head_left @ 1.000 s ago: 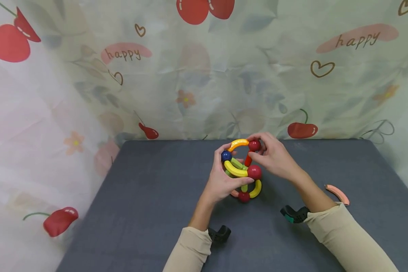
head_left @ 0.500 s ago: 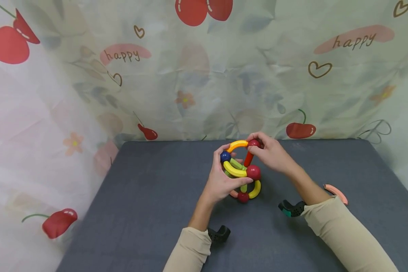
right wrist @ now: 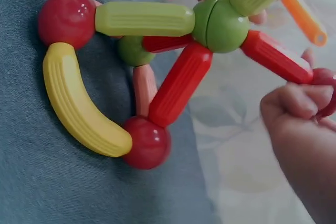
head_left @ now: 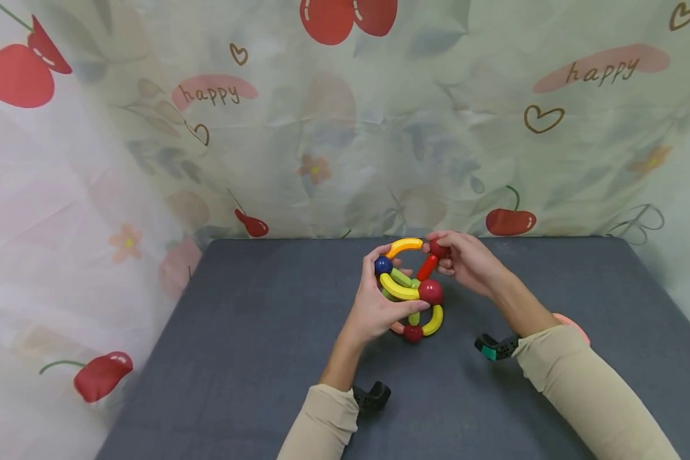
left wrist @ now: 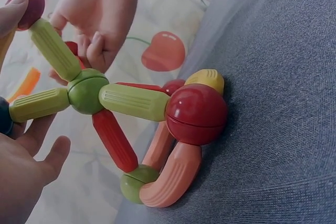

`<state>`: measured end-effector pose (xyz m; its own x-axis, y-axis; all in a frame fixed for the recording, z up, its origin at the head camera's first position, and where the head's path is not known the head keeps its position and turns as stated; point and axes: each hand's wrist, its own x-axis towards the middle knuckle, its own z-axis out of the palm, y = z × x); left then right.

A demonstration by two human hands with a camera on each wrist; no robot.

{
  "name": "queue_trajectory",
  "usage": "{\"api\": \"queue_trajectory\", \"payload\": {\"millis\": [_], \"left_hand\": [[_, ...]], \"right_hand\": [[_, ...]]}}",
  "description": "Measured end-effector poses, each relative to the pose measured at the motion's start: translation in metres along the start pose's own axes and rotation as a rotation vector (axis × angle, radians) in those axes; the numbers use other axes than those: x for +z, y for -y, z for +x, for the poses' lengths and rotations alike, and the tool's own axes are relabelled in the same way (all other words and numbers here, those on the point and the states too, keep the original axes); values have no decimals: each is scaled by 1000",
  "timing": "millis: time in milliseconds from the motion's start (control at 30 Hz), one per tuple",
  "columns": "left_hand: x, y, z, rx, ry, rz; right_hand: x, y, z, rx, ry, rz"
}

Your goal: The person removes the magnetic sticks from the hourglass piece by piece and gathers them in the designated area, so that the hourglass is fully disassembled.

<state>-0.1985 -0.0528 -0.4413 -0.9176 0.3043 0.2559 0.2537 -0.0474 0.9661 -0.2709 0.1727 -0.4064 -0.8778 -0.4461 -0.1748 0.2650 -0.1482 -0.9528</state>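
Observation:
A structure of coloured balls and ribbed rods stands on the grey table. My left hand [head_left: 374, 310] grips its upper part, near the blue ball [head_left: 383, 265], the yellow curved rod [head_left: 398, 289] and a large red ball [head_left: 431, 292]. Between thumb and fingers, my right hand [head_left: 474, 265] pinches a smaller red ball [head_left: 439, 248] at the top of a straight red rod [head_left: 428, 268]. A gap separates this ball from the free end of the orange curved rod [right wrist: 304, 17]. Rods fan out from a central green ball [left wrist: 87, 92]. Below, peach [left wrist: 176, 177] and yellow curved rods [right wrist: 79, 100] form the base ring.
A loose peach curved rod [head_left: 575, 326] lies on the table [head_left: 264, 332] at right, partly behind the right sleeve [head_left: 575, 370]. A printed curtain [head_left: 345, 128] hangs behind the table's far edge. Black wrist devices [head_left: 372, 396] sit at both cuffs.
My right hand has drawn the red ball rightward, off the orange curved rod's end, and the red rod leans right with it. The left hand keeps its grip. The right sleeve covers more of the loose rod.

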Motion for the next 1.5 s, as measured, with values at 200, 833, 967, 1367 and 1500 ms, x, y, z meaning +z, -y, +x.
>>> {"api": "queue_trajectory", "payload": {"millis": [200, 833, 967, 1367, 1500], "left_hand": [[1, 0, 0, -1, -6, 2], [2, 4, 0, -6, 7, 12], [-2, 3, 0, -2, 21, 17], [-6, -6, -2, -51, 22, 100], [-7, -8, -4, -77, 36, 121]], "right_hand": [[-3, -3, -1, 20, 75, 291], [-104, -48, -6, -40, -525, -1066], [-93, -40, -14, -126, -552, -1059], [27, -20, -88, -503, 3, -725], [43, -25, -82, -550, 41, -732]]}}
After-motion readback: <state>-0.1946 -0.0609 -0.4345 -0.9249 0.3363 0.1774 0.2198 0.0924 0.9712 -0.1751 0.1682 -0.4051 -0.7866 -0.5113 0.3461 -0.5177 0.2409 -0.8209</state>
